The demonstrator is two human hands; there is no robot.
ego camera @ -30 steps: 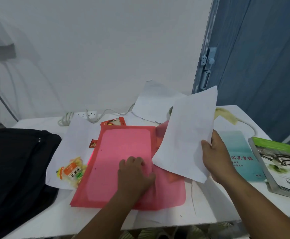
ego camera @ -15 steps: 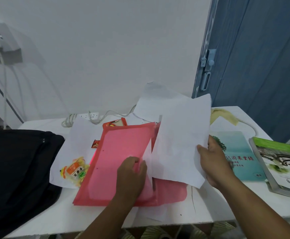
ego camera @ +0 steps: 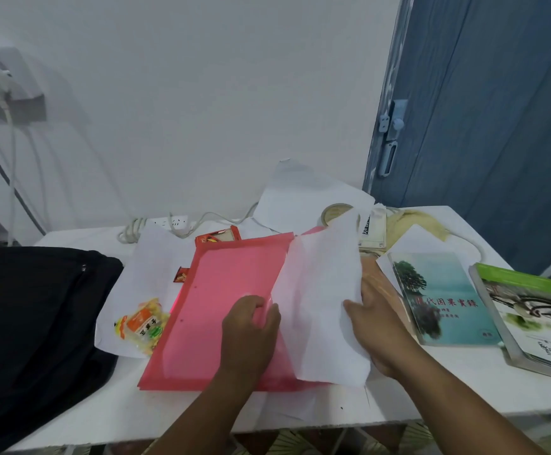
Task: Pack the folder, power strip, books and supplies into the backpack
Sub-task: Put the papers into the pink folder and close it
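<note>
A pink translucent folder (ego camera: 224, 307) lies flat in the middle of the white table (ego camera: 300, 412). My left hand (ego camera: 251, 326) grips its lifted top flap at the right edge. My right hand (ego camera: 375, 320) holds a white paper sheet (ego camera: 320, 297), whose left edge sits at the folder's opening. The black backpack (ego camera: 31, 323) lies at the left. A white power strip (ego camera: 172, 222) with its cable sits by the wall. Two books, a teal one (ego camera: 444, 300) and a green-topped one (ego camera: 530, 310), lie at the right.
A snack packet (ego camera: 142, 323) rests on a loose white sheet (ego camera: 146, 267) left of the folder. A tape roll (ego camera: 336, 213), a small booklet (ego camera: 374, 229) and a yellowish cloth (ego camera: 415, 221) lie behind. More paper leans on the wall. A blue door (ego camera: 484, 110) stands at right.
My right hand has brought the sheet down and leftward to the folder's opening. My left hand went from pressing on the folder to lifting its top flap.
</note>
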